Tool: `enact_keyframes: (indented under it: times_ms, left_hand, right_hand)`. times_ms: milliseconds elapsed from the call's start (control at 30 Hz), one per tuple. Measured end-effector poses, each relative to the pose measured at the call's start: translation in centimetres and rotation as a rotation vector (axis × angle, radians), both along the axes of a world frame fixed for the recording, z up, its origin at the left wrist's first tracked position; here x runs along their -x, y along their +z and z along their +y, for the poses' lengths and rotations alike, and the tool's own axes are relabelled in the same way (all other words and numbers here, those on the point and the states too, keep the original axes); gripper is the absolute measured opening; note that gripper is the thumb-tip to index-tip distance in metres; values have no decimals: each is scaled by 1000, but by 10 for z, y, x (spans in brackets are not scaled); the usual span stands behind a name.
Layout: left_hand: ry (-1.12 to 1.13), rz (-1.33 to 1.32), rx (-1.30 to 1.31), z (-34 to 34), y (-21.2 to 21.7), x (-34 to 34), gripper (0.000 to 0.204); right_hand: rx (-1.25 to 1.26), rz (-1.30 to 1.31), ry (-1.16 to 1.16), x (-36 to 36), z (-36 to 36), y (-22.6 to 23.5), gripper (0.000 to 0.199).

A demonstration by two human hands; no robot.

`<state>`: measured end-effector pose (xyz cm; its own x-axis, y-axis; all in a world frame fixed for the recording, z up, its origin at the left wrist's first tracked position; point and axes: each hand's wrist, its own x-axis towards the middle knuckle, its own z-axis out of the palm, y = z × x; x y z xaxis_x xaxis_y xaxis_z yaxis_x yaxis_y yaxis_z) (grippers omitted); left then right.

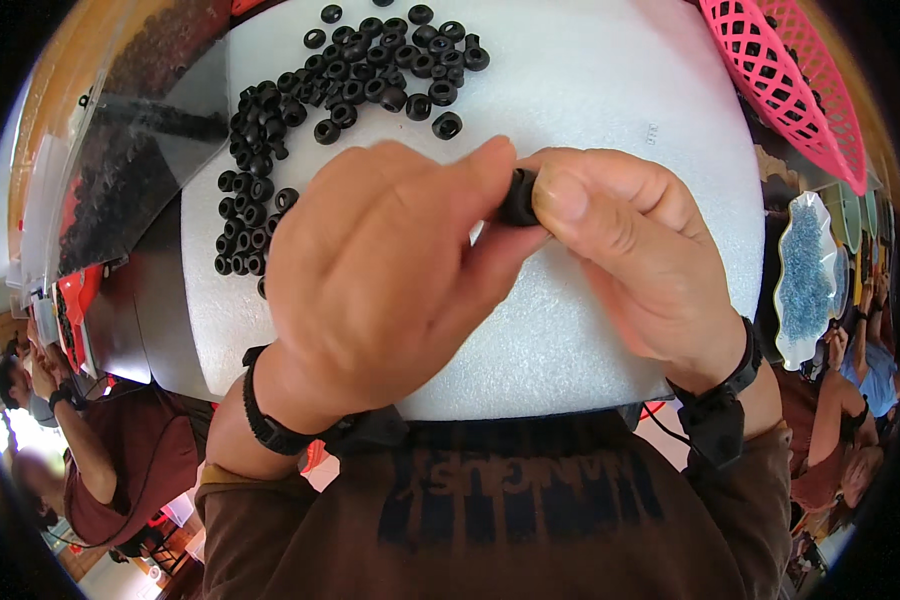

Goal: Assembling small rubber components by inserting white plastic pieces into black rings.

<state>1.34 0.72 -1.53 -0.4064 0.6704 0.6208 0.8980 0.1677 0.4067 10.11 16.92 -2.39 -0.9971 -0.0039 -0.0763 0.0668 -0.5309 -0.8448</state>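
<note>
both hands sit right under the camera, forearms in brown sleeves coming up from the lower edge, a black band on each wrist. our left hand (380,270) is curled closed, thumb and forefinger tips pinching one side of a small black rubber ring (519,197). our right hand (625,250) is closed on the ring's other side, thumb pressed flat against it. so the ring is held in the air between the two sets of fingertips, above the white foam pad (610,100), not touching it.

step in hand, as we judge it: working a single ring between the fingers, either squeezing, checking or fitting it. whether a second part sits inside the ring we cannot tell; the thumbs cover most of it.

next move likely calls for a steady two-sided pinch and a small twist or press. the ring looks soft and slippery, and a loose grip could pop it out onto the pad.

supply: pile of black rings (370,70) lies on the far left part of the pad, well apart from the hands, trailing down the pad's left edge. a clear plastic bag (140,150) with more dark rings rests left of the pad.

right side: pink plastic basket (785,80) at the pad's far corner, and a clear bag of bluish bits (805,280) beside the pad's right edge.

other people sit at the lower left and right rims, none reaching onto our bench.
</note>
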Motion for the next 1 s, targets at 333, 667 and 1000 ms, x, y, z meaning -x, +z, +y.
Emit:
enact_keyframes:
  times_ms: [333, 667, 1000]
  left_hand:
    - [-159, -718, -105, -11, 15, 6, 16]
    - [-182, -916, -275, -5, 5, -6, 14]
    - [-119, -97, -256, -41, 61, -33, 16]
  right_hand:
    - [11, 75, 50, 3, -3, 0, 26]
    - [-810, 523, -333, 3, -4, 4, 19]
    - [169, 385, -826, 5, 150, 54, 18]
